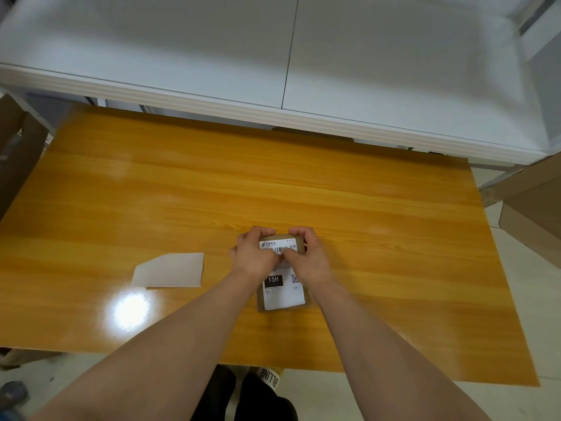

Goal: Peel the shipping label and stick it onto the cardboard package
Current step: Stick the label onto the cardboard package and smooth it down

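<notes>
- Currently the shipping label [283, 294] lies on top of the cardboard package [299, 240], which rests flat on the desk [364, 238] near its front edge.
- Left hand [255, 253] and right hand [309, 255] each grasp the package's far end — fingers curled over the edge, thumbs pressing the label's upper part.
- Risk: uneven thumb pressure traps air or creases the label across the barcode. The near half looks unpressed, though adhesion cannot be confirmed.
- Risk: the small package slides on the glossy desk under a forward push — the label then skews or a corner overhangs.
- Risk: the peeled backing sheet [173, 270], well apart to the left, is light and may slip off if brushed.
</notes>
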Tool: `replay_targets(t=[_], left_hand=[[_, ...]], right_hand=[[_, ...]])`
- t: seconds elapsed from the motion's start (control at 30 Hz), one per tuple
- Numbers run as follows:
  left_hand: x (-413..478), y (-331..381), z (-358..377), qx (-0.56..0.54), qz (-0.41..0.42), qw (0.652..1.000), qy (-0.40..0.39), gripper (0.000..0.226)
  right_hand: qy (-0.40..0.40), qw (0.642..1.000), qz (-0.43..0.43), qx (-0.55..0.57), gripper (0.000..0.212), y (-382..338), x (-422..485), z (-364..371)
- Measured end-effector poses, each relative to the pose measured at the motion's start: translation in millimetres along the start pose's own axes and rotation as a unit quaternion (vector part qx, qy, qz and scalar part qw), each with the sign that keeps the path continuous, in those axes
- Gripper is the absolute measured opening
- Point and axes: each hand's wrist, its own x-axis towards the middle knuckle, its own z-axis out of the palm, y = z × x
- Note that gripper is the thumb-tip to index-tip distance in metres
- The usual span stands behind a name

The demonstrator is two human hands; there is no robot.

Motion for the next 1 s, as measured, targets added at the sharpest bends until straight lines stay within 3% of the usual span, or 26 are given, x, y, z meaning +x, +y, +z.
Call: replay_targets(t=[0.17,0.37,0.5,0.6,0.7,0.77,0.87,1.0], left_hand=[[5.4,1.7,4.5,-0.055,-0.059,0.996,0.023,0.033],[15.2,1.2,10.0,-0.108,-0.081,0.99,0.026,0.042],[15.1,5.9,9.8,-0.118,-0.096,0.987,0.041,0.026],[22.2,-0.8,12.6,-0.124,-0.098,0.987,0.039,0.03],[43.4,-22.8,18.0,-0.137,-0.098,0.985,0.04,0.026],[30.0,-10.5,10.7,-0.089,-0.072,0.993,0.036,0.03],[5.8,2.6,-3.4,0.133,0.04,0.99,0.006,0.056],[-3.5,3.2,-11.6,0.279,0.138,0.947,-0.074,0.097]], right_hand=[[0.03,1.0,0.001,0.001,0.032,-3.3,5.2,5.5],[0.054,0.998,0.013,0.001,0.023,-6.0,12.6,10.5],[0.057,0.998,0.017,0.0,0.021,-9.4,15.1,10.9],[0.048,0.999,0.018,0.017,0.019,-11.1,13.5,7.0],[-0.02,0.996,0.029,0.085,0.013,-14.6,5.6,-6.5],[-0.079,0.994,0.022,0.078,0.044,-12.3,-0.7,-19.2],[-0.126,0.99,0.028,0.065,0.091,0.6,-6.7,-31.5],[-0.18,0.981,0.041,0.061,0.11,11.1,-14.9,-34.0]])
